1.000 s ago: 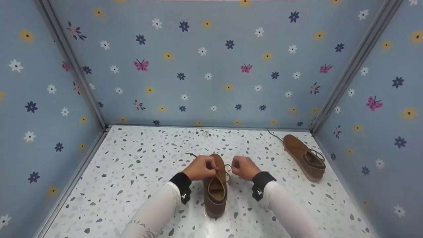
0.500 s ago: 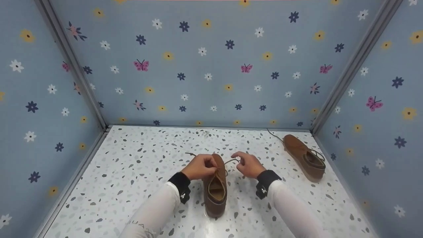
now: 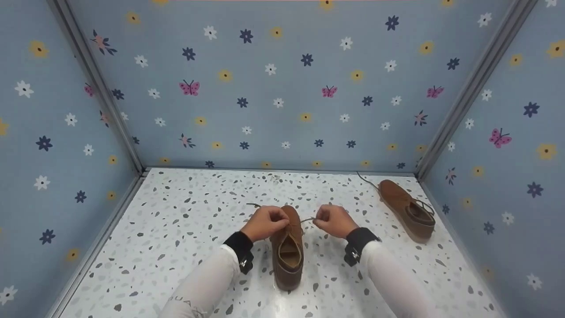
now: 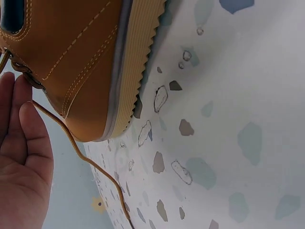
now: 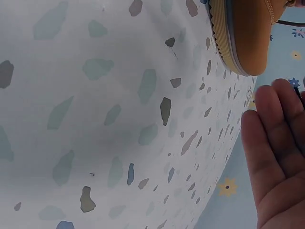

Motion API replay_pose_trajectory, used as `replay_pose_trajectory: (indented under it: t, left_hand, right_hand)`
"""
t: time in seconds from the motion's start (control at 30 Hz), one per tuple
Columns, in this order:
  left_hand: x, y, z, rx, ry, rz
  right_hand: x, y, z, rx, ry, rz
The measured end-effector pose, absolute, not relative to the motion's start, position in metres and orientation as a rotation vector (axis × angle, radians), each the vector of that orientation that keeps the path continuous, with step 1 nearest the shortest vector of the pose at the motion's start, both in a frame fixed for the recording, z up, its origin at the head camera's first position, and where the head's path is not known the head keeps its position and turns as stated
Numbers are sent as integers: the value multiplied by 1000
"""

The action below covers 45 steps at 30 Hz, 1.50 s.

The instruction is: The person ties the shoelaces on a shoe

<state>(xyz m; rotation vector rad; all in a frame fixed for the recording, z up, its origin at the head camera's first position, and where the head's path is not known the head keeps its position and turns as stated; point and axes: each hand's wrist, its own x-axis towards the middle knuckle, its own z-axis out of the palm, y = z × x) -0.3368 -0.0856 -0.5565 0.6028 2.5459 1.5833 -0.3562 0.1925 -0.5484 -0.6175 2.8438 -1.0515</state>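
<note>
A brown lace-up shoe (image 3: 289,265) stands on the floor in the middle of the head view, toe pointing away. My left hand (image 3: 265,223) reaches over its upper from the left and pinches the shoelace near the eyelets. In the left wrist view a loose end of shoelace (image 4: 90,162) trails from those fingers down to the floor. To the right of the shoe, my right hand (image 3: 337,221) pinches the other lace end (image 3: 306,220), which stretches between it and the shoe. The right wrist view shows several fingers (image 5: 267,138) of that hand, with its grip mostly out of frame.
A second brown shoe (image 3: 397,198) sits at the right, angled, with one lace lying out toward the back wall. Blue flower-patterned panels (image 3: 282,88) enclose the speckled white floor (image 3: 190,247) at the back and both sides.
My right hand moved slightly right, spread its fingers off the lace, then pinched it again nearer the tip. My left hand stayed nearly still on the shoe.
</note>
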Motion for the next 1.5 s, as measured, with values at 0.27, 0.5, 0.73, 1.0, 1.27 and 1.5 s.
replay_pose_trajectory:
  t: [0.27,0.5,0.73,1.0,1.27,1.5]
  left_hand:
    - [-336,-85,-556,528,2536,1633]
    - [-336,-86,-557,496,2513,1681]
    - [-337,-86,-558,431,2431,1800]
    - [-337,-85,-555,388,2310,1896]
    - [-337,-83,-550,281,2278,1956]
    - [-336,-82,-546,213,2282,1992]
  right_hand:
    - [-358,198,-547,-578,2749,-1097]
    - [-359,204,-547,-553,2688,-1248]
    - [-358,198,-544,-322,2362,-1744]
    - [-352,185,-536,-219,1799,-2226]
    - [-350,174,-529,-242,1677,-2217]
    - [-349,172,-529,-251,1743,-2163]
